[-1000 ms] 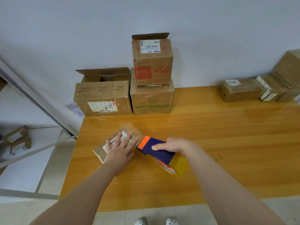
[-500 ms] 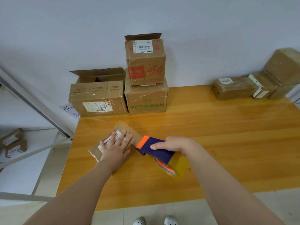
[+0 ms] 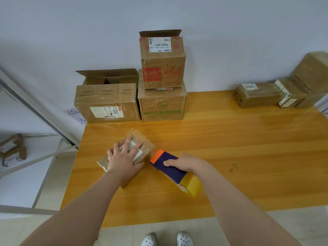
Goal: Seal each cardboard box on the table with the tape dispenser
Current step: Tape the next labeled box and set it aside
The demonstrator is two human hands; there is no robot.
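Cardboard of the small box (image 3: 145,151) lay partly hidden beneath our flat-pressed left hand (image 3: 122,160), while our right hand (image 3: 184,163) gripped the tape dispenser (image 3: 170,168) just right of that box.

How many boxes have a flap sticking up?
2. One is the wide box at the back left of the table; the other is the stacked box on the green-printed box beside it. The far-right boxes are partly cut off, so more may hide.

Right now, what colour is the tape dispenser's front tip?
Orange tip on the tape dispenser; head view shows it best.
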